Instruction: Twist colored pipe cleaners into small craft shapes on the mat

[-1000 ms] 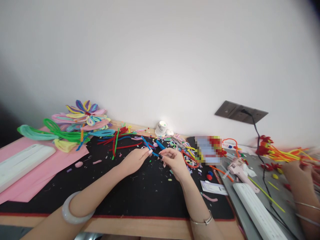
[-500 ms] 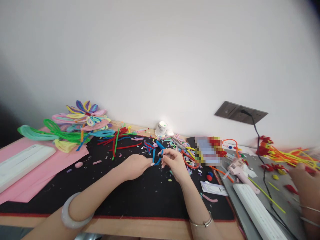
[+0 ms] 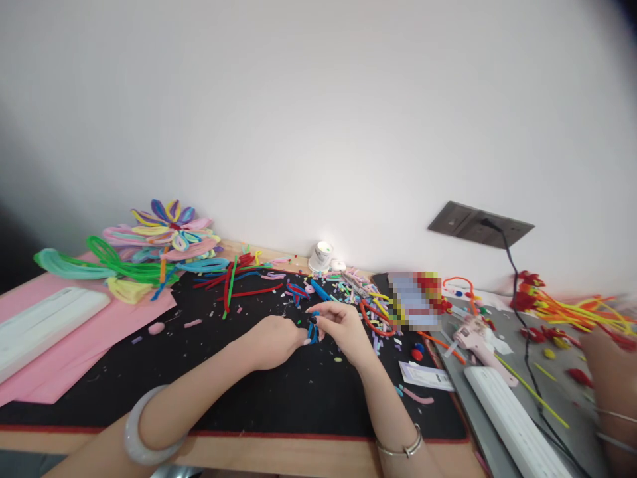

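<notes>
Between my two hands is a bent blue pipe cleaner (image 3: 312, 334), held low over the middle of the black mat (image 3: 223, 398). My left hand (image 3: 279, 342) is closed and pinches its lower end at the fingertips. My right hand (image 3: 343, 328) pinches the upper part between thumb and fingers, which hide some of it. Just beyond the hands lie a red-and-blue bent pipe-cleaner piece (image 3: 298, 292) and a thicker blue piece (image 3: 321, 290). Cut scraps (image 3: 343, 285) in many colours are strewn behind and to the right.
Pipe-cleaner flowers (image 3: 174, 229) and a green bundle (image 3: 124, 262) lie at left by pink sheets (image 3: 124, 338). A paper cup (image 3: 321, 257) stands by the wall. At right are a glue gun (image 3: 482, 348), a white power strip (image 3: 512, 418), a black cord (image 3: 527, 345) and another person's hand (image 3: 607, 372).
My right hand has come lower and closer to my left hand. The blue pipe cleaner, earlier an open loop, now looks more tightly folded between the fingers.
</notes>
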The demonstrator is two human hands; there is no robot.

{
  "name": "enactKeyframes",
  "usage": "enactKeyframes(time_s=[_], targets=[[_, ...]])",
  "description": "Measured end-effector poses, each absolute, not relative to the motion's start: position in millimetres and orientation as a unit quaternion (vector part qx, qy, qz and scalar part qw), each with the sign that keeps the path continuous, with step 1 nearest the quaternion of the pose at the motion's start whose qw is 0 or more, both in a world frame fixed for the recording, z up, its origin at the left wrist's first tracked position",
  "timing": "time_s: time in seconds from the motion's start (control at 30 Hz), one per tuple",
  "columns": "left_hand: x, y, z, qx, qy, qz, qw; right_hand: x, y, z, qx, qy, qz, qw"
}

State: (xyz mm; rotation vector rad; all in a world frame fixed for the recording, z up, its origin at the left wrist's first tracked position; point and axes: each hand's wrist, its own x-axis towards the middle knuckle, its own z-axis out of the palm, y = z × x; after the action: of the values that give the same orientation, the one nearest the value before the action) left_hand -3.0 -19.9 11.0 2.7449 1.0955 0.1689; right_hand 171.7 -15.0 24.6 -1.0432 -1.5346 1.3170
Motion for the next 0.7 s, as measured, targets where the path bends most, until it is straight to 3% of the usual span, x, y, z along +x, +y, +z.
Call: enactKeyframes(time_s=[0.27,0.47,0.7], targets=[[-5.5,-11.9,12.9,0.903,0.391,0.111,0.138,175.6,-8.5,16.0,-0.459,-0.519,0.497,0.522],[-8.8,-7.2,14.3,0.879,0.384,0.176,0.219,175.5,-6.2,12.8,-0.447,-0.414,0.539,0.581],[-4.8,-11.2,20.9,0.871,0.404,0.207,0.187,174.8,-4.3,10.5,-0.398,-0.304,0.607,0.617]])
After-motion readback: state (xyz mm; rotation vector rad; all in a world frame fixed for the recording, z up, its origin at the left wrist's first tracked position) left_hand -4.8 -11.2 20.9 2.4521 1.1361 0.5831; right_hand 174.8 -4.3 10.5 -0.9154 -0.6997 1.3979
